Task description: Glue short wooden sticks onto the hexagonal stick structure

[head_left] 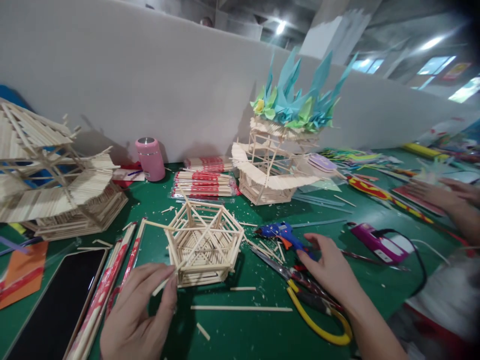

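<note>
A hexagonal frame of thin wooden sticks [205,245] stands on the green table, with crossed sticks over its open top. My left hand [140,310] is at its near left corner, thumb and fingers closed on a short wooden stick [160,287]. My right hand [330,265] reaches to the blue glue gun [277,231], thumb and fingers apart around its handle; whether they touch it is unclear. Yellow-handled scissors [318,320] lie beneath my right wrist. A long loose stick [242,308] and short pieces lie in front of the frame.
Larger stick structures stand at left [75,195] and behind, the latter topped with blue paper shapes [296,100]. Around are a pink bottle [150,159], stick packets [204,184], a phone [62,305] and a purple device [378,243]. Another person's hands [431,192] are at right.
</note>
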Demonstrator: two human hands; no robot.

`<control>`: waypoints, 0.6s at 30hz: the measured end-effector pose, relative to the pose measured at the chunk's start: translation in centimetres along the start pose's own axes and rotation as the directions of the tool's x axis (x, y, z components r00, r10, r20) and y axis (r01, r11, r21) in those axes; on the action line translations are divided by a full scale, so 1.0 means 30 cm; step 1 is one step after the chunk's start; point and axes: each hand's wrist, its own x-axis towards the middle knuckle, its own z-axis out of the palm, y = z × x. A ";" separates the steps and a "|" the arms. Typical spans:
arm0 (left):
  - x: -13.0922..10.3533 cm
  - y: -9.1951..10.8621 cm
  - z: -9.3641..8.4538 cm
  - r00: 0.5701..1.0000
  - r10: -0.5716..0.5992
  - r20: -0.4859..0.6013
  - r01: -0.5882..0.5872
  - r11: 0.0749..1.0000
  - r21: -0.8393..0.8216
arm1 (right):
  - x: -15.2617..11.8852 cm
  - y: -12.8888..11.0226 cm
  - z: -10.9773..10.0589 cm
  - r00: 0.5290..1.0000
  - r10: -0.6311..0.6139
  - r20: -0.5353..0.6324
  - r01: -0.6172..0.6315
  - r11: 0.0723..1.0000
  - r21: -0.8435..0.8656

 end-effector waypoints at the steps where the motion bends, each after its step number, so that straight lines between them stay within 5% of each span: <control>1: 0.003 0.000 0.000 1.000 0.008 -0.001 -0.008 1.000 0.002 | 0.001 0.004 0.007 1.000 0.005 0.027 -0.005 1.000 -0.004; 7: 0.014 -0.003 -0.002 1.000 0.020 0.007 -0.020 1.000 0.002 | 0.015 0.017 0.032 0.994 0.034 0.106 -0.032 0.999 -0.018; 18: -0.009 -0.007 0.003 1.000 -0.006 -0.023 0.004 0.995 -0.104 | -0.001 0.031 -0.051 0.999 0.028 -0.016 -0.025 0.987 0.157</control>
